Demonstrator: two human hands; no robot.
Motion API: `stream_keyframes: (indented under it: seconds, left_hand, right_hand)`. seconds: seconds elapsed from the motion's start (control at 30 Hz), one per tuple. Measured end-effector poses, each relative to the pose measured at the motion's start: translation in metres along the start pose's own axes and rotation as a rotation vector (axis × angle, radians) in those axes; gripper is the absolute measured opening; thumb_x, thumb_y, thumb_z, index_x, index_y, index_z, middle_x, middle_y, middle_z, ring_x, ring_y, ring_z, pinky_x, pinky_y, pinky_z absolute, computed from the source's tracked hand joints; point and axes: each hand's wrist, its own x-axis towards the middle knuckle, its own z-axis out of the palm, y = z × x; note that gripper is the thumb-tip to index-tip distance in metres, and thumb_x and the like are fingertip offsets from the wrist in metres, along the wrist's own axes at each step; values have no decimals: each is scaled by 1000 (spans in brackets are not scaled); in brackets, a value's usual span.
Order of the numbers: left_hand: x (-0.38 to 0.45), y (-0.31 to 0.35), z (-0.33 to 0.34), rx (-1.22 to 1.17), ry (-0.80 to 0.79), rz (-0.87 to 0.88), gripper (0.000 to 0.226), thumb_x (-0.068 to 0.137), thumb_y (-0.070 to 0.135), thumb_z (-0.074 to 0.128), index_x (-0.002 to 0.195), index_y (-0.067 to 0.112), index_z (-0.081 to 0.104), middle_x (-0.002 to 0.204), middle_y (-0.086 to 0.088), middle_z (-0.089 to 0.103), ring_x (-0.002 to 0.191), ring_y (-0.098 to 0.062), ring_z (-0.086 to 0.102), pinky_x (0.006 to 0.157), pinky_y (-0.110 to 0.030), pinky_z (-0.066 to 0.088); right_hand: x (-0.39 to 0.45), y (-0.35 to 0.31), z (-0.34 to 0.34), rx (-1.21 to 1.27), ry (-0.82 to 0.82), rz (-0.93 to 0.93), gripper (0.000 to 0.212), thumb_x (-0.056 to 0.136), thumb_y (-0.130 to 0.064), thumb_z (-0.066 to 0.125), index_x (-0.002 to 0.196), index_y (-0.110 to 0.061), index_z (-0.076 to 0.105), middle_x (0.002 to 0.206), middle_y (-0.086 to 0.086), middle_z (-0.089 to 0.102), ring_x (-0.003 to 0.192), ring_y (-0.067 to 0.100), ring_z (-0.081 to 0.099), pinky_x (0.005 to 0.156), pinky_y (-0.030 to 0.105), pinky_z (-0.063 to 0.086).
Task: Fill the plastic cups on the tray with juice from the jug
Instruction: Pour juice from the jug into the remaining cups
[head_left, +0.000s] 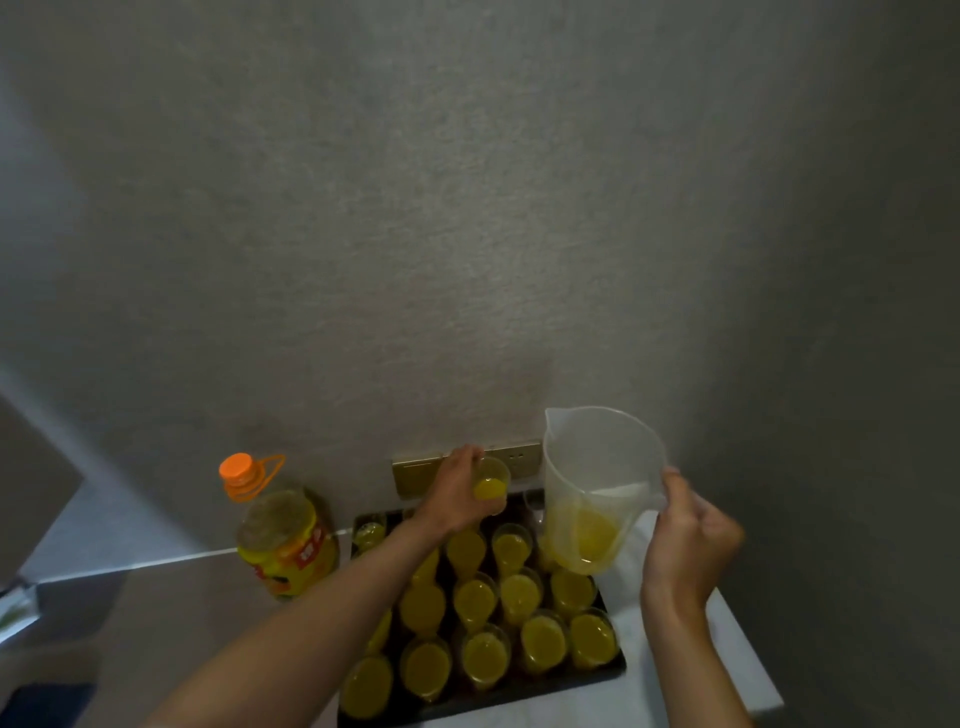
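We see the left hand (457, 488) gripping one part-filled cup (491, 486), lifted over the tray's 12 o'clock edge. The right hand (688, 535) holds the clear jug (597, 483) by its handle at 3 o'clock of that cup, upright, a little juice (589, 535) at the bottom. The dark tray (613, 670) carries rows of filled cups (483, 649). A juice bottle (283, 540) with an orange cap stands at the tray's 9 o'clock. White counter (670, 691), grey wall (415, 234).
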Motion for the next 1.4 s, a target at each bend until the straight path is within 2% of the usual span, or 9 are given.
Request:
stream_keyframes:
  seconds: [0.17, 0.33, 0.47, 0.53, 0.6, 0.7, 0.8, 1.03, 1.4]
  left_hand:
    - [20, 0, 20, 60, -34, -41, 68, 76, 34, 87, 131, 22, 50, 132, 5, 49, 121, -16, 49, 101, -33, 49]
    - [36, -5, 38, 121, -30, -106, 80, 76, 39, 86, 141, 13, 47, 139, -4, 48, 130, -24, 46, 104, -35, 46]
    - [42, -11, 54, 171, -45, -118, 81, 75, 41, 85, 142, 14, 48, 140, -5, 50, 132, -26, 46, 106, -35, 44]
    - [44, -13, 62, 210, -51, -129, 87, 77, 42, 83, 146, 10, 42, 144, -9, 48, 134, -29, 43, 107, -36, 42]
    - [46, -15, 70, 235, -43, -148, 87, 76, 44, 82, 145, 11, 40, 142, -10, 49, 132, -29, 44, 105, -37, 44]
    - [48, -17, 79, 318, -36, -163, 82, 71, 51, 80, 135, 18, 42, 133, -6, 52, 124, -27, 47, 96, -40, 50]
    - [51, -18, 86, 387, -57, -196, 79, 71, 49, 78, 135, 19, 42, 132, -5, 53, 122, -27, 47, 92, -41, 52]
    - [57, -24, 99, 530, -92, -253, 74, 81, 51, 71, 139, 17, 42, 139, -5, 52, 131, -28, 41, 104, -40, 42]
    - [60, -20, 108, 579, -122, -339, 70, 85, 52, 69, 142, 19, 43, 145, -3, 50, 138, -30, 35, 110, -45, 33]
  right_hand:
    - [17, 4, -8, -17, 8, 11, 52, 97, -11, 63, 49, -7, 43, 41, -5, 33, 38, 12, 29, 45, 22, 30]
    - [30, 16, -16, -33, 6, 37, 53, 98, -14, 65, 49, -5, 47, 44, 3, 34, 45, 17, 30, 51, 27, 29]
    - [34, 24, -22, -33, -3, 81, 56, 99, -18, 66, 55, 10, 44, 48, 8, 33, 47, 18, 29, 52, 27, 28]
    - [37, 27, -24, -20, -10, 101, 53, 99, -17, 65, 54, 4, 47, 46, 3, 33, 45, 16, 28, 51, 26, 28]
    - [40, 30, -25, -17, -25, 112, 53, 99, -19, 65, 52, -2, 48, 44, 0, 35, 43, 15, 31, 48, 25, 29]
    - [44, 36, -27, -28, -43, 85, 57, 96, -26, 67, 55, 3, 41, 50, 14, 33, 50, 21, 32, 52, 35, 31]
    - [47, 41, -27, -42, -47, 69, 51, 99, -18, 67, 59, 4, 45, 51, 17, 34, 52, 23, 32, 54, 39, 31]
    - [59, 47, -30, -66, -56, 64, 50, 99, -12, 64, 49, -13, 58, 42, -3, 37, 41, 14, 32, 45, 24, 30]
    - [69, 47, -32, -136, -66, 47, 53, 100, -9, 60, 49, -9, 49, 38, -5, 42, 35, 4, 37, 39, 12, 31]
